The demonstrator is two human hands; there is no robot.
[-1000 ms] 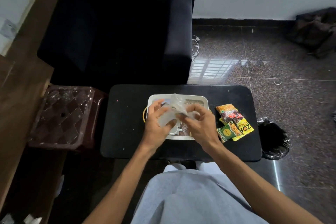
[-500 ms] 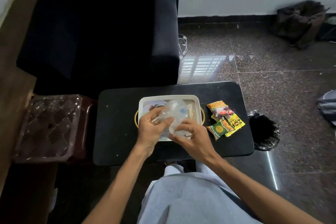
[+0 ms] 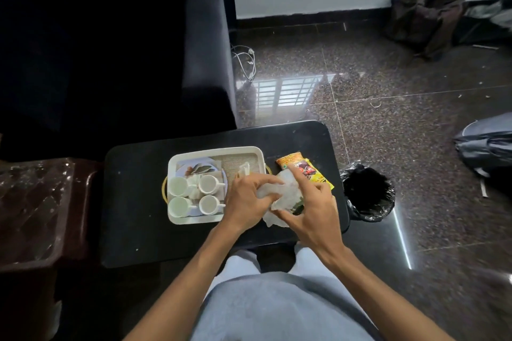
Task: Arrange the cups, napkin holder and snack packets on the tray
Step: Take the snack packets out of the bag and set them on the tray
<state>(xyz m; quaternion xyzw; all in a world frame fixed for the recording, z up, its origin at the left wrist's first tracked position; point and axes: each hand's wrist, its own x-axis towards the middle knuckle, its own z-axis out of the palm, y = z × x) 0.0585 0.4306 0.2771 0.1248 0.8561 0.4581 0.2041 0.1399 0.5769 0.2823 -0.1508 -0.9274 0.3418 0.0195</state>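
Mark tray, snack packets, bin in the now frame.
tray [image 3: 194,219], head view, near rim.
snack packets [image 3: 306,170], head view, red patch on the top packet.
bin [image 3: 367,194], head view, black liner.

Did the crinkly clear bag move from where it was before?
Yes. The clear bag, held by the left hand and right hand, went right: from over the tray to past its right edge, above the snack packets.

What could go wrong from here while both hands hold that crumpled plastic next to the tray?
The clear plastic, gripped by the left hand and right hand, hides part of the snack packets, so a packet might get swept toward the table edge. The left hand is also near the cups on the tray; a sideways tug could knock one.
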